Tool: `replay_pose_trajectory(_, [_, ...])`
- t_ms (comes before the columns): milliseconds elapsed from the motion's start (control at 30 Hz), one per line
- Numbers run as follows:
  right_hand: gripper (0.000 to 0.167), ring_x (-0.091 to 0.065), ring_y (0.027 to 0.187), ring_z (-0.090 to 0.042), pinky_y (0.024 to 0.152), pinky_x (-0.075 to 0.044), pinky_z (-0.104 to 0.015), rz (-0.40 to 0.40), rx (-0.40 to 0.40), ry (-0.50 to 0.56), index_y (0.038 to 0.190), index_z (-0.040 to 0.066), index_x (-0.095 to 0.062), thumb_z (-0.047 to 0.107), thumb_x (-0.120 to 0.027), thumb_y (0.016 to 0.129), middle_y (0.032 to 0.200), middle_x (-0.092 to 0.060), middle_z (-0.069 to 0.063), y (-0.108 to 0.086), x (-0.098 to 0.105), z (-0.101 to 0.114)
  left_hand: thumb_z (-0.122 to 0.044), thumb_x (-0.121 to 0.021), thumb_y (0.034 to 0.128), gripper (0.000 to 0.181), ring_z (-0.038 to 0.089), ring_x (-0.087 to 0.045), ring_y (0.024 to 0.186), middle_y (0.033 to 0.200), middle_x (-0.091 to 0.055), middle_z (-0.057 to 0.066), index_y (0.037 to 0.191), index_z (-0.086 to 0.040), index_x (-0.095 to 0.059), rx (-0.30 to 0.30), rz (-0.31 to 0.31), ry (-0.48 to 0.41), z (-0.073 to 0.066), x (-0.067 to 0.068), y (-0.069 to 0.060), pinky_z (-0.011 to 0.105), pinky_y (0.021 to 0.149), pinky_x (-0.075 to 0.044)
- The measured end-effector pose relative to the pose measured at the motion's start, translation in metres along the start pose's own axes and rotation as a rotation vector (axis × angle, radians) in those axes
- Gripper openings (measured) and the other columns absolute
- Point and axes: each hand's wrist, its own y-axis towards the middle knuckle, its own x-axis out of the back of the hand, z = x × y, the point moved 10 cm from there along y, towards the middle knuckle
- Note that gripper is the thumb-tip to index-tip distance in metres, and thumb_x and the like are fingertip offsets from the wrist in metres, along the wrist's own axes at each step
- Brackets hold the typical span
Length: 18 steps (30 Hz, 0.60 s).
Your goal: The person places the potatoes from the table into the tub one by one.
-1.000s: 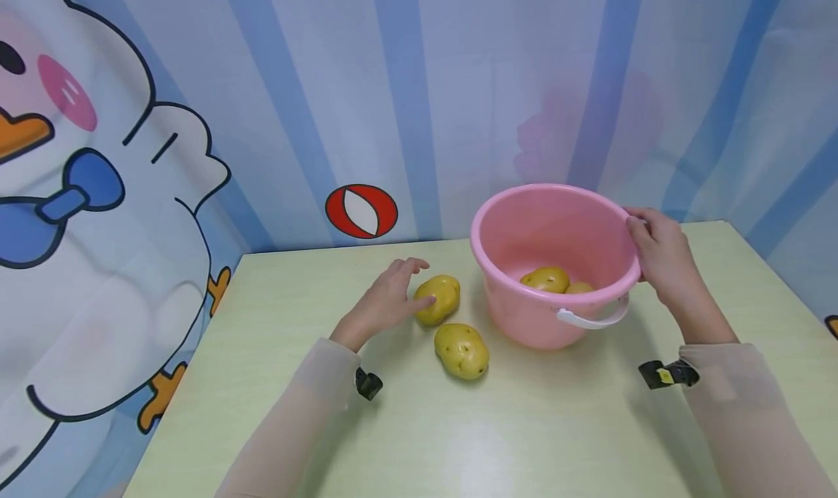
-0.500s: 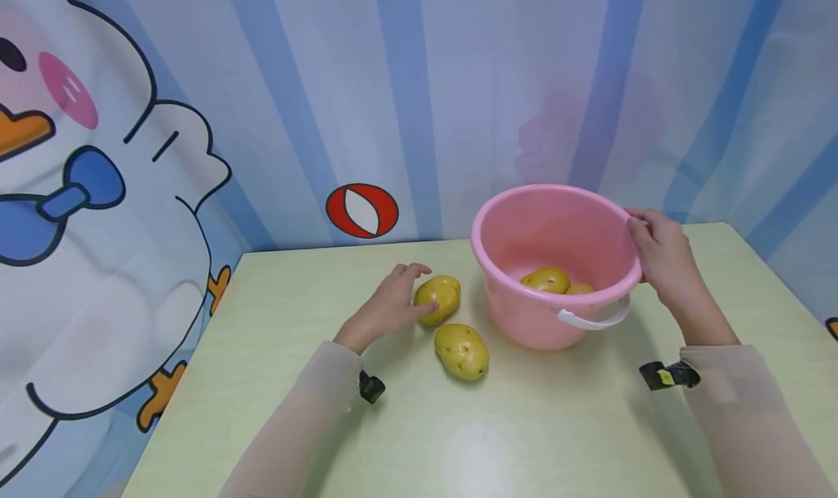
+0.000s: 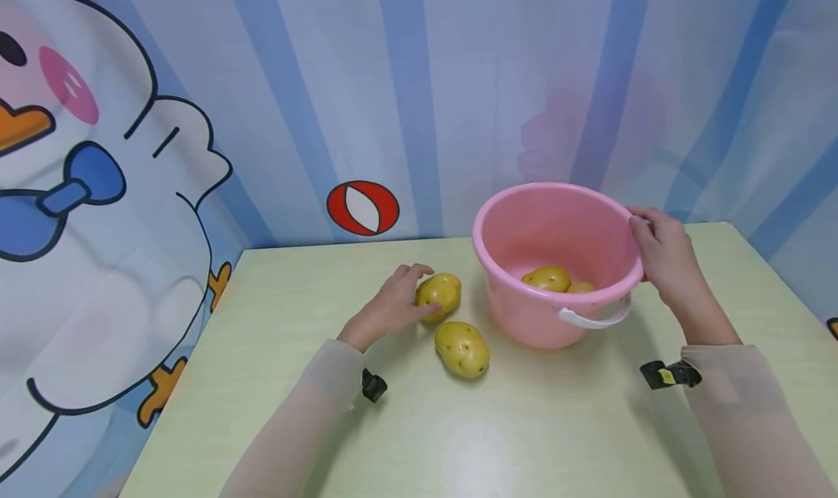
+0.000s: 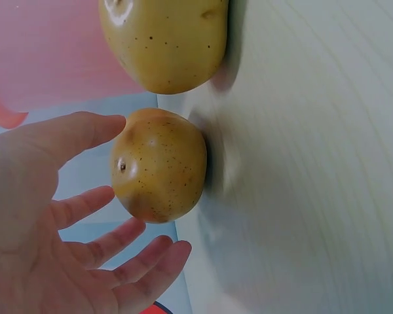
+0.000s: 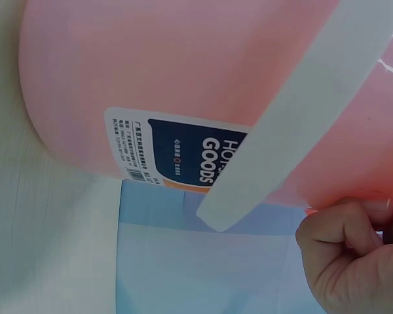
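My left hand [image 3: 393, 302] reaches around the left side of a yellow potato [image 3: 441, 291] on the table. In the left wrist view its thumb and spread fingers [image 4: 154, 278] curve loosely beside that potato [image 4: 160, 167] without a grip on it; whether the thumb touches is hard to tell. A second potato [image 3: 462, 350] lies just nearer to me. My right hand [image 3: 668, 254] grips the right rim of a pink bucket [image 3: 537, 320], thumb on the near side. Inside the bucket, a potato [image 3: 547, 278] and part of another potato [image 3: 580, 287] show.
The bucket's white handle [image 3: 592, 322] hangs down its front. A label [image 5: 177, 150] is stuck to the bucket's side. A striped blue curtain [image 3: 458, 105] with cartoon prints stands right behind the pale table [image 3: 524, 432].
My left hand has crept slightly right, its thumb and fingers closer around the far potato. The right hand keeps its grip on the bucket, which stays in place.
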Motion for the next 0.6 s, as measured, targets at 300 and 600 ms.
replay_pose_trajectory(300, [0.057,-0.059,0.066,-0.006,0.052,-0.054,-0.026,-0.007,-0.001,0.005,0.149,-0.009,-0.033,0.031,-0.029,0.109,0.12,-0.052,-0.034,-0.0002,0.0015,0.0005,-0.037,-0.073,0.0915,0.064,0.023,-0.049,0.113,0.13,-0.048,0.011,0.144,-0.013,-0.045,-0.02,0.01,-0.02,0.0008,-0.0041,0.0023,0.042,0.1,-0.046])
replay_pose_trajectory(600, [0.057,-0.06,0.067,-0.006,0.052,-0.055,-0.027,0.001,-0.006,0.013,0.15,-0.009,-0.032,0.032,-0.029,0.109,0.121,-0.052,-0.035,-0.0003,-0.0003,0.0,-0.038,-0.074,0.0904,0.066,0.024,-0.05,0.113,0.128,-0.049,0.011,0.144,-0.013,-0.044,-0.017,0.009,-0.024,0.0043,-0.0071,0.0021,0.044,0.099,-0.047])
